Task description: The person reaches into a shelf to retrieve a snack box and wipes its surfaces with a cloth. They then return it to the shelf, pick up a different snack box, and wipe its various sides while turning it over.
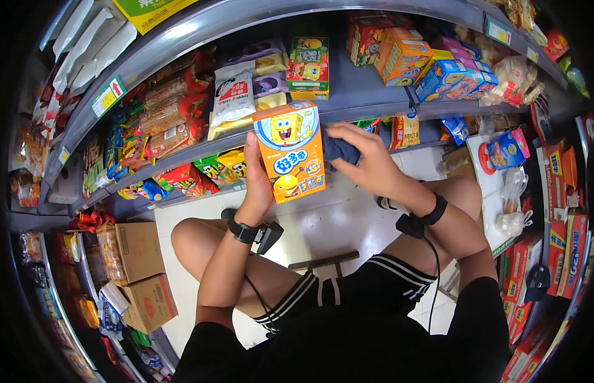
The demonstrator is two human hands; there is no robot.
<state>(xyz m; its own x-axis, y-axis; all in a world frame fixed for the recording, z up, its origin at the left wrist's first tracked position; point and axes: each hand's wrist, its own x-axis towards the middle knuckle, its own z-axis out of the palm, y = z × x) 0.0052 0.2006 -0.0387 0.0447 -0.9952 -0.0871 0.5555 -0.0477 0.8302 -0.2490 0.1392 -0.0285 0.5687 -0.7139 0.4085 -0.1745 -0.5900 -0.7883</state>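
Note:
Upright in front of the shelf is an orange snack box (289, 153) with a yellow cartoon figure on its front. My left hand (257, 172) holds it by its left side. My right hand (367, 159) is just right of the box, its fingers curled round a dark blue cloth (340, 152) that is close to the box's right edge. Behind the box, a green and red cartoon box (308, 67) stands on the shelf, beside a white candy bag (233, 94).
The grey shelf (367, 96) curves across the view, with orange boxes (402, 56) and blue boxes (447, 78) at its right. Cardboard cartons (143, 252) stand at the lower left. Red boxes (555, 236) line the right shelving. White floor tiles (322, 220) show below.

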